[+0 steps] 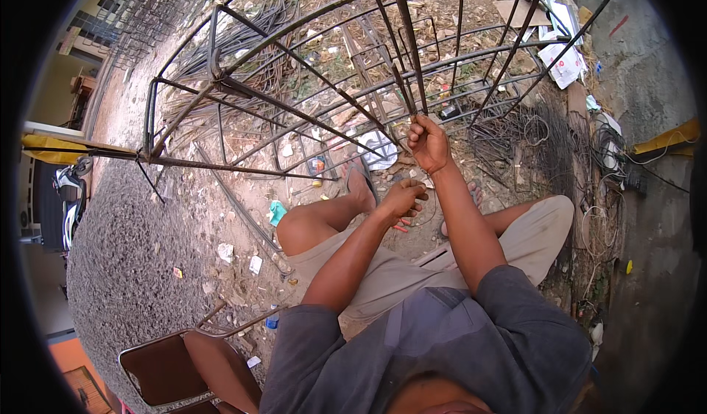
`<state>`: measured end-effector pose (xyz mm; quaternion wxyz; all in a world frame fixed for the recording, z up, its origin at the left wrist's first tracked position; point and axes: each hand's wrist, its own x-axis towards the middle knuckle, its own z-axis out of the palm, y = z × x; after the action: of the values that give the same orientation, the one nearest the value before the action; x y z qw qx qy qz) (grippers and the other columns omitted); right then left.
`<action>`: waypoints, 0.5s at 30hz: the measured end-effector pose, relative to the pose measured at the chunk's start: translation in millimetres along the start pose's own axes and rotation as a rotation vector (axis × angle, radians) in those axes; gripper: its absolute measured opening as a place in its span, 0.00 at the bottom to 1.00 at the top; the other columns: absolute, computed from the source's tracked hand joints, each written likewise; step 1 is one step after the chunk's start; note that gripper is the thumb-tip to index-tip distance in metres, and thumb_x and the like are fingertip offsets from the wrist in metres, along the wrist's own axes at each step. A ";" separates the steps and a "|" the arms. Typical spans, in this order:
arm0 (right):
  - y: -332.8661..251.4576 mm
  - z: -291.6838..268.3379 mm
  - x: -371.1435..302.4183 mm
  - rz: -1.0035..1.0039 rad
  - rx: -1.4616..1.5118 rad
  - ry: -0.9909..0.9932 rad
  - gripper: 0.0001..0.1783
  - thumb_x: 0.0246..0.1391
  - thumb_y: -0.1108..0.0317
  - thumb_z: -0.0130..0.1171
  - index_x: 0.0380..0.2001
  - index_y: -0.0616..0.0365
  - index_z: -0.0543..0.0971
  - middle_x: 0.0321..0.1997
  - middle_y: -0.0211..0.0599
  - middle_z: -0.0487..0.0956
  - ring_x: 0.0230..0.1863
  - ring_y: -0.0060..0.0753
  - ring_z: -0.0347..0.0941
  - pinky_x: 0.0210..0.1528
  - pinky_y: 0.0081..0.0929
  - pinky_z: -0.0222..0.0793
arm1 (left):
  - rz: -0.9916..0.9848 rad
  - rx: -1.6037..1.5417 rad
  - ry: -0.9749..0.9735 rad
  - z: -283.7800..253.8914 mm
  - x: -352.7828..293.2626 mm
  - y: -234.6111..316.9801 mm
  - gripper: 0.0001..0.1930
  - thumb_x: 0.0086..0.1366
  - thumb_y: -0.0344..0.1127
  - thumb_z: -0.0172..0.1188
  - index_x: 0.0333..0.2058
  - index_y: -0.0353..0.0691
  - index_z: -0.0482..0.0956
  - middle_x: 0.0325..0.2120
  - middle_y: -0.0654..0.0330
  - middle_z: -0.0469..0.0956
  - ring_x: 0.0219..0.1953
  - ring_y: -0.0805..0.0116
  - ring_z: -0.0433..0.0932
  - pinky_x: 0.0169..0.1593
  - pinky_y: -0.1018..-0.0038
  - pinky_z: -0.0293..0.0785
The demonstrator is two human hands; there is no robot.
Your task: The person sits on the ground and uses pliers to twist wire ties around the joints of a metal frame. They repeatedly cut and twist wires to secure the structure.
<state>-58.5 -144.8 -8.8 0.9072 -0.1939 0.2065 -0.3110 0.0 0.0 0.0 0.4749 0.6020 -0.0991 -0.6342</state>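
A long cage of dark steel bars [287, 104], bound with cross hoops, spans the far side in front of me. My right hand [429, 145] is raised to the cage's near bars, its fingers closed in a pinch against a bar junction; what lies between the fingertips is too small to tell. Lower and to the left, my left hand [402, 199] hovers over the ground between my legs, fingers curled. Small red ends show just under it, but the thing they belong to is mostly hidden.
Loose rods [250, 42] lie beyond the cage, and dark thin wire [545, 138] is heaped at right. A gravel pile [132, 267] rises at left. Behind it stands a brown-seated chair [166, 370]. Yellow supports [663, 140] flank both sides. Litter dots the dirt.
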 end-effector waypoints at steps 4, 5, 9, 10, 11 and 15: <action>0.3 6.6 -9.4 0.019 -0.206 -0.011 0.12 0.65 0.58 0.58 0.38 0.56 0.75 0.24 0.22 0.70 0.27 0.20 0.69 0.29 0.21 0.65 | 0.299 -0.082 0.165 -18.3 -11.6 37.6 0.15 0.68 0.36 0.56 0.50 0.36 0.73 0.35 0.61 0.78 0.30 0.75 0.76 0.31 0.79 0.74; -0.6 -3.4 -14.5 0.032 -0.330 0.012 0.12 0.64 0.57 0.58 0.38 0.55 0.76 0.25 0.23 0.71 0.28 0.20 0.70 0.32 0.22 0.66 | 0.392 -0.037 0.185 -15.9 -16.4 47.8 0.15 0.69 0.36 0.57 0.50 0.37 0.73 0.37 0.61 0.79 0.33 0.75 0.77 0.34 0.78 0.74; 33.8 -82.8 -16.4 0.096 -0.471 0.344 0.13 0.63 0.56 0.61 0.34 0.55 0.76 0.25 0.26 0.74 0.25 0.22 0.71 0.28 0.23 0.68 | 0.536 0.094 0.202 -3.0 -9.3 70.1 0.17 0.68 0.37 0.60 0.50 0.34 0.74 0.38 0.60 0.79 0.36 0.75 0.78 0.37 0.79 0.74; 52.4 -118.1 -22.6 0.123 -0.562 0.462 0.13 0.61 0.57 0.62 0.31 0.55 0.77 0.24 0.27 0.74 0.24 0.23 0.72 0.26 0.24 0.69 | 0.586 0.152 0.207 4.5 -8.7 70.7 0.18 0.67 0.37 0.62 0.50 0.32 0.73 0.38 0.58 0.78 0.36 0.75 0.78 0.37 0.79 0.75; 73.2 -150.6 -32.7 0.142 -0.803 0.420 0.13 0.59 0.58 0.64 0.28 0.56 0.77 0.24 0.28 0.75 0.23 0.23 0.70 0.27 0.27 0.70 | 0.639 0.213 0.215 8.6 -7.6 71.8 0.19 0.66 0.37 0.63 0.50 0.31 0.73 0.38 0.57 0.78 0.36 0.75 0.78 0.38 0.80 0.75; 151.2 -193.4 -71.9 0.532 -1.599 0.266 0.19 0.52 0.59 0.54 0.40 0.62 0.82 0.45 0.56 0.81 0.49 0.54 0.79 0.52 0.45 0.73 | 0.704 0.175 0.269 19.7 -10.1 95.6 0.24 0.69 0.34 0.59 0.59 0.32 0.64 0.38 0.56 0.76 0.36 0.75 0.77 0.38 0.78 0.74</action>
<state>-133.0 -31.1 -225.5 0.5085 -0.6831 0.5075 0.1314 27.5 -52.1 78.5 0.6193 0.6471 -0.2901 -0.3370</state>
